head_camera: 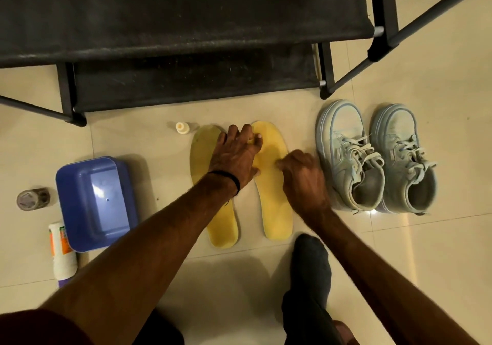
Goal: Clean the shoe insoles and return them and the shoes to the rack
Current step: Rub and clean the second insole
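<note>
Two yellow insoles lie side by side on the tiled floor, the left insole and the right insole. My left hand lies spread across the tops of both, fingers apart and palm down. My right hand sits at the right insole's right edge, with the thumb tip on top and the fingers curled over the edge, which they hide. A pair of pale blue-grey sneakers, the left shoe and the right shoe, stands just right of the insoles. The black shoe rack is beyond, its shelves bare.
An upturned blue plastic tub sits left of the insoles. A small white bottle stands by the left insole's toe. A white tube with an orange label and a small round container lie far left. My dark-socked foot is below the insoles.
</note>
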